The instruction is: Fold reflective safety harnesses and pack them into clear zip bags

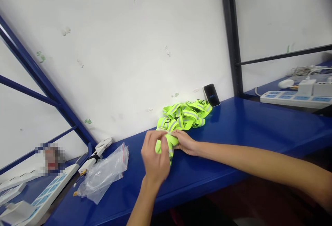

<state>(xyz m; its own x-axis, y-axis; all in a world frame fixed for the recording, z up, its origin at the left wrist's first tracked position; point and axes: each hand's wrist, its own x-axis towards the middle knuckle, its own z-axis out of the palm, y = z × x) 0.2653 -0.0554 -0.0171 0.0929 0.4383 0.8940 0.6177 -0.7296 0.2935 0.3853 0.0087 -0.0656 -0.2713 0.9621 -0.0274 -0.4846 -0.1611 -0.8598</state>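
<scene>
A bundle of neon-yellow reflective straps [185,115] with silver stripes lies loosely heaped on the blue table by the wall. My right hand [185,143] comes in from the right and grips the near end of the straps, thumb on top. Close beside it, my left hand [155,157] is raised over the same end, its thumb and forefinger closed in a pinch at the strap's edge. A thin pale strip runs between the fingertips of both hands; what it is I cannot make out. Part of the strap end is hidden behind my left hand.
Behind the straps a phone [211,95] leans against the white wall. On the left lie a clear zip bag [106,172] and a small white fan [103,144]. Power strips [295,99] stand beyond the dark post at right, and another power strip [52,191] at lower left.
</scene>
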